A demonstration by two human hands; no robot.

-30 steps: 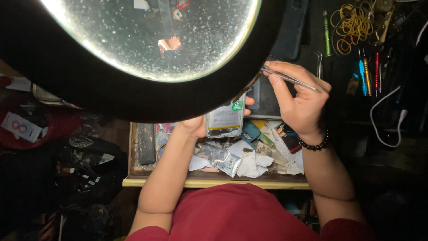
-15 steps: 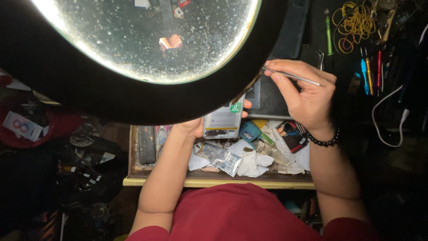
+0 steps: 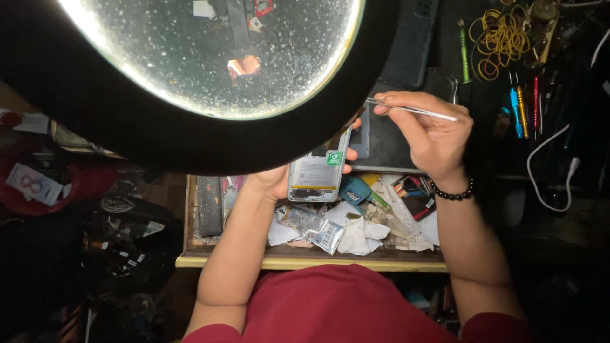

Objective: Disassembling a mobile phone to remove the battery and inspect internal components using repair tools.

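Phone [image 3: 319, 171], back already off, sits under the big round lamp [image 3: 210, 57] in the left hand [image 3: 273, 181], while the right hand [image 3: 432, 136] pinches thin tweezers [image 3: 413, 110] just right of it, work inside unfinished.

A big round magnifier lamp with a black rim [image 3: 210, 57] is hung across the upper left, its speckled glass lit up bright. An open wooden drawer [image 3: 305, 260] is stuffed with crumpled white paper scraps [image 3: 362, 236], a silvery foil pouch [image 3: 311, 223] and small teal and red packets. A tangle of yellow rubber bands [image 3: 499, 38] is seen top right, beside a green screwdriver [image 3: 464, 44] and blue, orange and red ones [image 3: 524, 101]. A white cable [image 3: 553, 165] is looped at the right.
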